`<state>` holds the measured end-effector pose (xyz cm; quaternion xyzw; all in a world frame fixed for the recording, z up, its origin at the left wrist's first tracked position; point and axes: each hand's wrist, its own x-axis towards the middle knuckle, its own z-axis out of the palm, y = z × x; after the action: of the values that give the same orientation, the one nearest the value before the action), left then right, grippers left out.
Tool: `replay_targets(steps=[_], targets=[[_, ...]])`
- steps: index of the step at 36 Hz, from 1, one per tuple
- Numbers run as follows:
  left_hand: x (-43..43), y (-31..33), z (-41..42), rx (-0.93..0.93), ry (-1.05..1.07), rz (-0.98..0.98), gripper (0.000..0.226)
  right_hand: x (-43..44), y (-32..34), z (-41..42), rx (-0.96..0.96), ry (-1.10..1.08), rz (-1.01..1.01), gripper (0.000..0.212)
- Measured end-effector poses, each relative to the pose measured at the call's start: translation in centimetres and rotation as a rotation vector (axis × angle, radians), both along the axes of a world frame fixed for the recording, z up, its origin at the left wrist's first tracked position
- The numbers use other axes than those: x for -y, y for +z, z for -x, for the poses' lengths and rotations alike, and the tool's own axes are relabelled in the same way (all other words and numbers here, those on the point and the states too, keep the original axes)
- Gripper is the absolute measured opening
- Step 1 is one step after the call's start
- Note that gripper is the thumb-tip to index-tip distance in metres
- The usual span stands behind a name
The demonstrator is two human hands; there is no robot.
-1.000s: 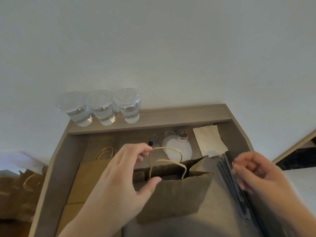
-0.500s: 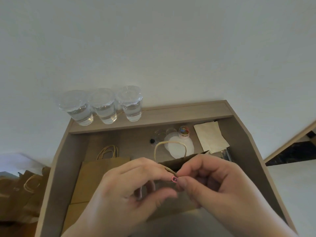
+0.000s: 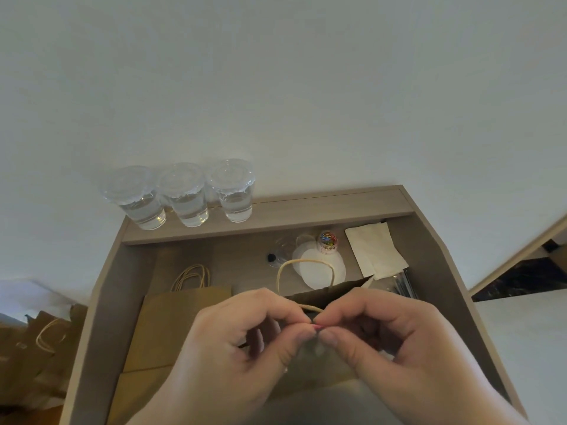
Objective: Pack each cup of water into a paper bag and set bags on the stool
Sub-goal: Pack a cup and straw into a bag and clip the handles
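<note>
Three clear lidded cups of water (image 3: 185,194) stand in a row on the raised back ledge of the desk (image 3: 337,204). A brown paper bag (image 3: 334,292) stands in front of me, its top edge and one rope handle (image 3: 303,265) showing above my hands. My left hand (image 3: 242,342) and my right hand (image 3: 389,338) meet at the bag's top. Both pinch the near edge together with a small pink paper clip (image 3: 317,325) between the fingertips. The bag's inside is hidden.
Flat paper bags (image 3: 181,320) lie stacked on the desk at left. A small jar of coloured paper clips (image 3: 327,240), round white lids (image 3: 319,268), napkins (image 3: 376,253) and dark straws (image 3: 405,286) sit behind. More brown bags (image 3: 40,342) stand low at far left.
A second ago my left hand held the bag's handle and my right hand was apart at the right. Both have come together at the bag's top with the clip.
</note>
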<state>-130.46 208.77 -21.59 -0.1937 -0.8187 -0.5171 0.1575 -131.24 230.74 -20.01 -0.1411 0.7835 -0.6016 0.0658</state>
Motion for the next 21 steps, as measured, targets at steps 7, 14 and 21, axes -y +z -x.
replay_targets(steps=[7,14,21], targets=[[-1.4,-0.4,-0.7,0.193,0.023,-0.213,0.009,0.1,-0.8,0.9,0.018,0.003,0.114,0.011],[-1.8,-0.5,-0.4,0.27,-0.006,-0.299,0.01,0.0,-1.1,0.8,-0.019,0.015,0.12,0.014],[0.5,-0.9,0.7,0.044,0.243,0.087,0.063,-2.0,-0.9,2.4,-0.182,-0.136,0.074,0.012]])
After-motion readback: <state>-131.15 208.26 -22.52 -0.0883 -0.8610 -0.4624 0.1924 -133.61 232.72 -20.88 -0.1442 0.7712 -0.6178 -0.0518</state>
